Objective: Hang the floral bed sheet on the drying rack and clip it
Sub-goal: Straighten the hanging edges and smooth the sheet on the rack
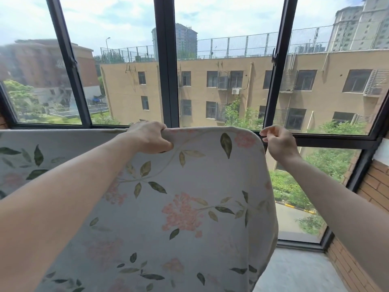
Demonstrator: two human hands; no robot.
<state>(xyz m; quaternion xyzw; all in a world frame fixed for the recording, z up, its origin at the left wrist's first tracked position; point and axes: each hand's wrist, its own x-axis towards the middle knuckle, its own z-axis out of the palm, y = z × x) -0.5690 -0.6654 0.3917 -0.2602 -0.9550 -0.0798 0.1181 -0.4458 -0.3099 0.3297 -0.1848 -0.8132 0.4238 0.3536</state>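
Floral bed sheet (189, 207) without readable writing, left hand (149, 137) gripping its top fold, right hand (277, 142) pinching its edge

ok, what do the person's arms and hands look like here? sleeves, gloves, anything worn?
Both forearms are bare right to the frame edge, with no sleeve in view. The left hand and right hand wear no gloves. No watch, bracelet or ring shows on either. No markings, straps or cables appear on the arms.

Both hands raised: left (148, 137) fisted, right (277, 142) pinching.
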